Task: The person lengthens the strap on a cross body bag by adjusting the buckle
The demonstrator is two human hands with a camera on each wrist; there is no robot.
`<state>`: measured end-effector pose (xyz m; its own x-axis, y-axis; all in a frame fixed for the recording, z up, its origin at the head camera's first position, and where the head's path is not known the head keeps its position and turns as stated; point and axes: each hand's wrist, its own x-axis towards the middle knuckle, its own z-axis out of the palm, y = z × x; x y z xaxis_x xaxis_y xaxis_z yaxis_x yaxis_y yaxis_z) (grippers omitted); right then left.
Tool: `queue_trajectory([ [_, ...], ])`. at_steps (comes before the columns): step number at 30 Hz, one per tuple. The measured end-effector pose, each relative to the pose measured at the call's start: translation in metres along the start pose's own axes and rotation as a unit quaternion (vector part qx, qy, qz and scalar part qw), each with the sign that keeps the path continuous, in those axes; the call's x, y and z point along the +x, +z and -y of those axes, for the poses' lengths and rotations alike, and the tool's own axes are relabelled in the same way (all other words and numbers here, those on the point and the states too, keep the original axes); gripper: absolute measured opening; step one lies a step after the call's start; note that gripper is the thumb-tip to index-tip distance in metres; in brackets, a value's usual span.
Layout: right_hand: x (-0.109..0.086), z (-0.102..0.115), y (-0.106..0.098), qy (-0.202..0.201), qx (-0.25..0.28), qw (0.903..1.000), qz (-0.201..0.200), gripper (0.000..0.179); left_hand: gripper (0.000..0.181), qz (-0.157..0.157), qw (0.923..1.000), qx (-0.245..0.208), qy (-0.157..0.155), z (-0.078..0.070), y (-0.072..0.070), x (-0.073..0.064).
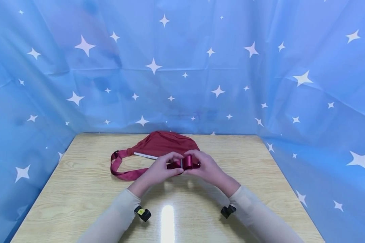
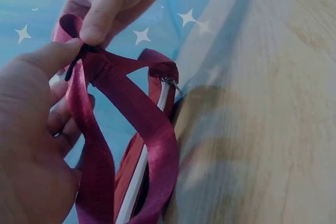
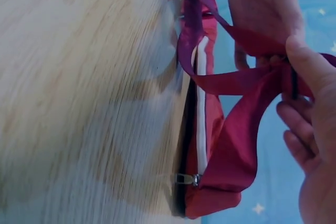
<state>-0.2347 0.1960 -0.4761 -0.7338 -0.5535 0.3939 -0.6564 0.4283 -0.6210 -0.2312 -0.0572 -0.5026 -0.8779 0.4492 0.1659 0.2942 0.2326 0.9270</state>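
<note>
A red waist bag [image 1: 167, 143] with a white zip [image 1: 145, 155] lies at the far middle of the table. Its maroon strap [image 1: 129, 175] loops out to the left and comes round to both hands in front of the bag. Between thumb and fingers, my left hand [image 1: 162, 168] pinches the strap at a small black fitting [image 2: 73, 66]. From the other side my right hand [image 1: 210, 168] pinches the strap beside that fitting, where a short loop of strap [image 1: 187, 162] stands up. Fingers partly hide the fitting, so its exact kind is unclear.
The wood-grain table [image 1: 88, 202] has a bright light reflection near its front. A blue curtain [image 1: 188, 84] with white stars hangs behind and at both sides. Another black strap fitting [image 1: 116, 154] sits at the strap's left bend. A metal zip pull [image 3: 185, 179] hangs at one zip end.
</note>
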Motion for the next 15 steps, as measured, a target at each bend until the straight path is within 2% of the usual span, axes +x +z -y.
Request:
queue_trajectory([
  [3,-0.0016,-0.0007,-0.0014,0.013,0.003,0.9999,-0.001,0.064,0.042,0.004,0.9996,0.026,0.012,0.0011,-0.0009,-0.0004],
  [6,-0.0028,-0.0022,-0.0011,0.014,0.006,0.9999,0.007,0.06,0.043,-0.008,0.9956,0.081,0.046,0.0004,-0.0018,-0.0005],
  [8,-0.0033,-0.0028,-0.0008,0.008,0.005,0.9999,0.013,0.058,0.043,-0.022,0.9884,0.127,0.081,-0.0005,-0.0021,-0.0007],
  [11,-0.004,-0.0031,-0.0008,-0.009,0.024,0.9995,0.017,0.06,0.043,-0.047,0.9734,0.185,0.126,-0.0005,-0.0017,-0.0006],
  [13,-0.005,-0.0037,-0.0009,-0.017,0.041,0.9988,0.02,0.06,0.043,-0.057,0.9678,0.198,0.145,0.0002,-0.0012,-0.0005],
  [15,-0.0065,-0.0041,-0.001,-0.021,0.055,0.998,0.023,0.059,0.045,-0.059,0.9658,0.204,0.149,0.001,-0.0007,-0.0001],
])
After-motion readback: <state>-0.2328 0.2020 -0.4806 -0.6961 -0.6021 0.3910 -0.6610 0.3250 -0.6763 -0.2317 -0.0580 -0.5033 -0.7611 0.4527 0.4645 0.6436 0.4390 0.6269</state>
